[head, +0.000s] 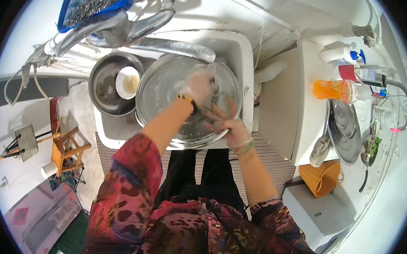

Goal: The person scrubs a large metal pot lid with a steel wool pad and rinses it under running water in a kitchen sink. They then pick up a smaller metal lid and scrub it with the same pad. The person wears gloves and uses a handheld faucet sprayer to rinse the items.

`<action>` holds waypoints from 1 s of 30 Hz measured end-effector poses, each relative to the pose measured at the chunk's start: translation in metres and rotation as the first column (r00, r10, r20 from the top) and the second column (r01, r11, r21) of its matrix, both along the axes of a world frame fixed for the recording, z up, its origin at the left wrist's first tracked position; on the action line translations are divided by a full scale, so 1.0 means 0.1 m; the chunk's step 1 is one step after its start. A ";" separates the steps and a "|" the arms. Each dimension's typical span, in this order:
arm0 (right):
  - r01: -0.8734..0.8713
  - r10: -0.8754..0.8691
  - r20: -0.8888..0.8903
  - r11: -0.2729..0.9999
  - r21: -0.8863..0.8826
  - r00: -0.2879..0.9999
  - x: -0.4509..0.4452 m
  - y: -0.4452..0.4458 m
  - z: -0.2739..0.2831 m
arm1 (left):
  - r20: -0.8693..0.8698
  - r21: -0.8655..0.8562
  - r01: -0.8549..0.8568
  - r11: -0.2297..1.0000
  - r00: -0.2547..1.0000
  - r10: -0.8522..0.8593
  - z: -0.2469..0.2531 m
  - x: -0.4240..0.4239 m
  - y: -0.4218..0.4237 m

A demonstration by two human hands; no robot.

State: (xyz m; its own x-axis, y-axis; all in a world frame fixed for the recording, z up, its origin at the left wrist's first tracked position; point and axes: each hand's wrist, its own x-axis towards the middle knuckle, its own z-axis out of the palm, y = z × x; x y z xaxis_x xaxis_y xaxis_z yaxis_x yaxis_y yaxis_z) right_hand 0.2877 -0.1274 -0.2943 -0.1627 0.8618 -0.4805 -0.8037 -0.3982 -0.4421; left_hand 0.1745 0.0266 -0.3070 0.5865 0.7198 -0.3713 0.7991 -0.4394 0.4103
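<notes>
A large round basin, shiny and perhaps glass or metal, lies in the white sink beneath the metal faucet spout. Over its inner surface is my left hand, blurred, with a dark and yellow bracelet at the wrist; whether it holds anything is unclear. My right hand grips the near right rim, its fingers spread on the inner side and a green band on the wrist. Both hands look whitish, perhaps in thin clear gloves. To the left, a dark round pan holds a white bowl.
A blue basket hangs behind the faucet. On the right, a white counter bears a pump bottle, an orange-filled jar and a metal lid. An orange-brown bucket and a wooden stool stand farther off.
</notes>
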 end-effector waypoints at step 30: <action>0.119 -0.163 0.235 0.975 0.189 0.958 0.22 0.06 0.29 | 0.268 -0.898 -0.374 0.232 -0.047 0.962 0.17 -1.87 -0.25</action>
